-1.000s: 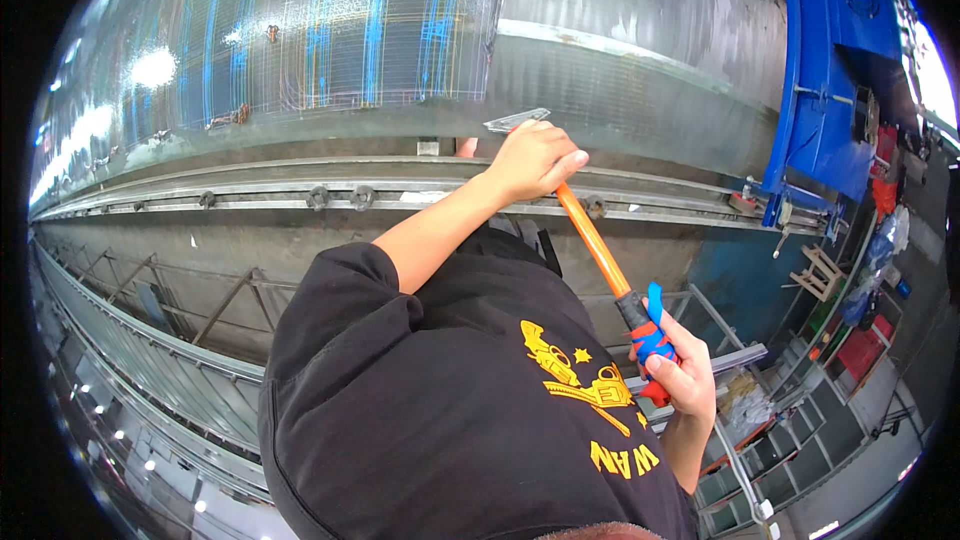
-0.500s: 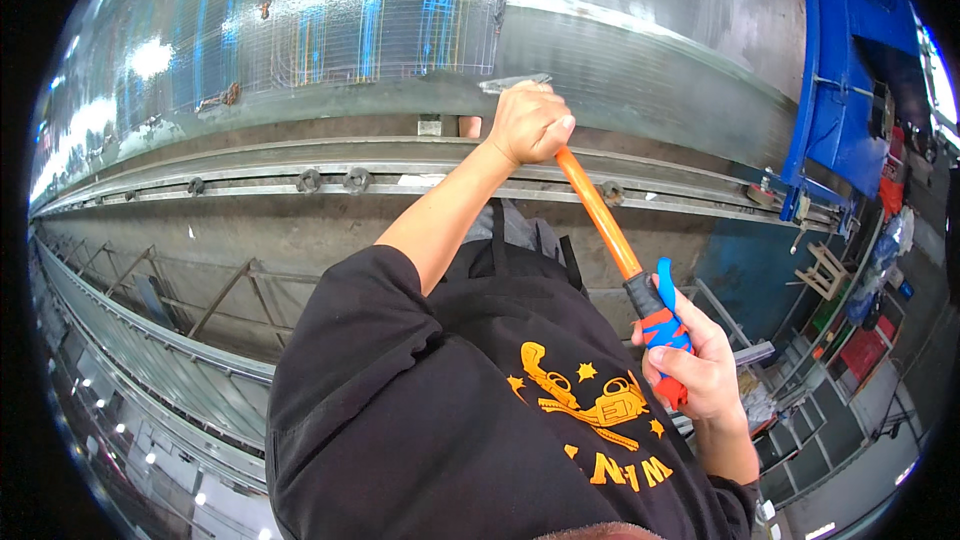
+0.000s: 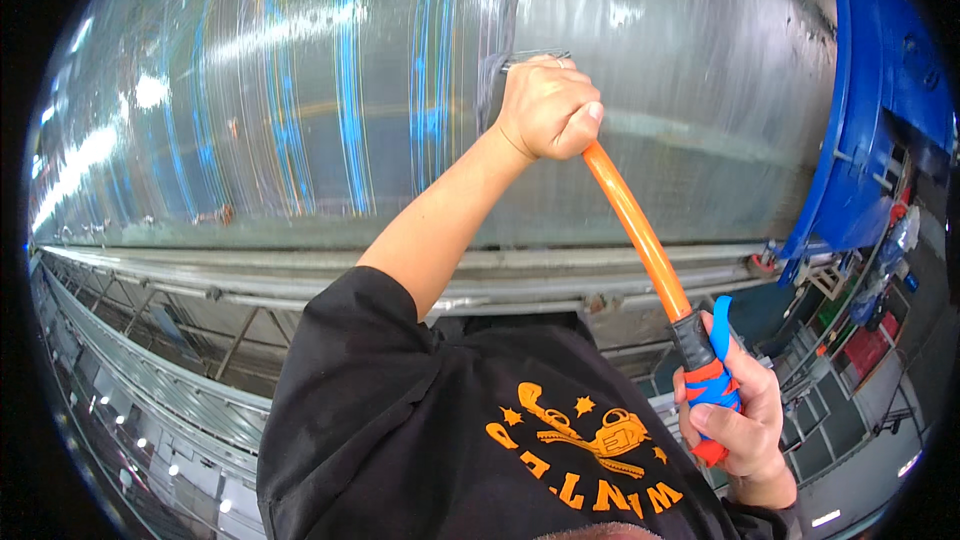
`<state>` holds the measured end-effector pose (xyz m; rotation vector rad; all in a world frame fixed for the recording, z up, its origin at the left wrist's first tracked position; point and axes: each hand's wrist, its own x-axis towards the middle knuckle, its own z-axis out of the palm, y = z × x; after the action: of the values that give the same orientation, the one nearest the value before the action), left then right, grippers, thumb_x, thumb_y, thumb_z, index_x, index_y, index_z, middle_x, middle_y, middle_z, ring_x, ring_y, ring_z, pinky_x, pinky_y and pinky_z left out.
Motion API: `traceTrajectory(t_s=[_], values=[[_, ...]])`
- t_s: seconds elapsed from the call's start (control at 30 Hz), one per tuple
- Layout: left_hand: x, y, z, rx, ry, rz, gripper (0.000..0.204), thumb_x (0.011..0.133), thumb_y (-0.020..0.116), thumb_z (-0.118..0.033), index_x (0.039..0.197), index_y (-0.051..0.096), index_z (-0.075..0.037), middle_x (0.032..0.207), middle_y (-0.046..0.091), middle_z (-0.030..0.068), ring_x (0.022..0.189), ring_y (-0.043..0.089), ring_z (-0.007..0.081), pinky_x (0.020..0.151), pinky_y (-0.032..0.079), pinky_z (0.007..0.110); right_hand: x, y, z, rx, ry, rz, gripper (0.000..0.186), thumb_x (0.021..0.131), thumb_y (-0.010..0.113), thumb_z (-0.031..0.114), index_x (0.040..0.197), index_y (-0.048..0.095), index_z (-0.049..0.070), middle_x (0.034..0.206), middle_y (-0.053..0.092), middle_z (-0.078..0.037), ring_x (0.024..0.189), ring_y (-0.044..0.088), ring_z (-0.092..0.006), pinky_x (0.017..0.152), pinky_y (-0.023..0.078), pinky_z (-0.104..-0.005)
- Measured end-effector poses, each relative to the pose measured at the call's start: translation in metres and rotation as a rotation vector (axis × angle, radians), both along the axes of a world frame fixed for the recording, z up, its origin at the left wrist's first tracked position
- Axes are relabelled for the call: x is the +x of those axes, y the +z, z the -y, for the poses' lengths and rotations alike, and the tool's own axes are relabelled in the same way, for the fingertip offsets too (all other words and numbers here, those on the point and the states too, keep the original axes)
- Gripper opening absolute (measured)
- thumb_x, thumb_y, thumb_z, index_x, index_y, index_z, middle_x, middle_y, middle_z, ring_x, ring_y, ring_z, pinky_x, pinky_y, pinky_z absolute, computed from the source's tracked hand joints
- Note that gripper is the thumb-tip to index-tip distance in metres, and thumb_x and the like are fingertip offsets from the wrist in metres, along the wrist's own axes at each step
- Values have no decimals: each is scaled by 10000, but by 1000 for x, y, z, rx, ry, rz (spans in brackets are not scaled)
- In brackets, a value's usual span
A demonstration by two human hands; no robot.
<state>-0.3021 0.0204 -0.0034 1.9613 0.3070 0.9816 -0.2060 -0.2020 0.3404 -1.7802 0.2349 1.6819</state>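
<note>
High up, my left hand (image 3: 545, 108) is closed round the far end of a long orange-handled tool (image 3: 640, 228). Flat grey metal pieces poke out past its fingers; what they are, mostly covered by the hand, I cannot make out. Lower right, my right hand (image 3: 735, 410) wraps round the tool's grip, bound in black, red and blue tape with a loose blue tail. The tool slants between both hands in front of my chest. My left hand is over a large, shiny curved metal surface (image 3: 680, 140), beside a band of fine blue and coloured lines (image 3: 350, 90).
A blue metal housing (image 3: 860, 120) closes off the right end of the curved surface. A metal rail (image 3: 480, 265) runs along its near edge. Metal framework (image 3: 150, 340) extends at the lower left. A red box (image 3: 868, 345) and other items stand at the right.
My view has tilted and come closer over the curved surface, so more of it shows. The tool sits a little further right in the picture, still held by both hands.
</note>
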Motion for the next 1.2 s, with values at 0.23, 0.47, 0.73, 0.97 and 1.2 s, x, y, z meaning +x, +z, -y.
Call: traceTrajectory(t_s=[0.23,0.47,0.73,0.97,1.2], values=[[84,-8,-127,-8,0,-77,278,837,544,-290,619,663,-164,641,674,64,610,663,329,557,531,431,61,2,-136,-6,-38,166,876,757,716,67,1586,447,-24,970,695,-225,509,614,-187,484,489,-289],[155,-34,-236,179,129,127,364,910,492,-307,633,584,-88,673,624,144,669,635,387,608,500,471,108,-8,-228,296,-92,121,711,878,719,134,1523,476,-41,980,657,-169,553,579,-146,360,419,-274],[175,-17,-209,145,-201,-442,535,1016,455,-429,707,667,-47,798,678,215,797,640,461,725,495,565,79,-58,-127,425,-261,69,573,980,665,147,1497,468,-4,1102,680,-176,679,644,-175,448,493,-281],[93,7,-20,68,-287,-384,513,1024,493,-374,649,654,-62,727,688,170,776,661,421,774,519,529,-4,-21,50,370,-67,307,756,922,721,129,1589,396,-19,1246,680,-210,846,692,-181,663,588,-309],[-32,29,123,71,-211,-455,546,1071,476,-374,666,648,-51,699,668,159,764,638,406,802,486,507,-73,-8,187,356,75,417,620,926,690,112,1506,529,-34,1194,711,-160,886,693,-163,769,596,-316]])
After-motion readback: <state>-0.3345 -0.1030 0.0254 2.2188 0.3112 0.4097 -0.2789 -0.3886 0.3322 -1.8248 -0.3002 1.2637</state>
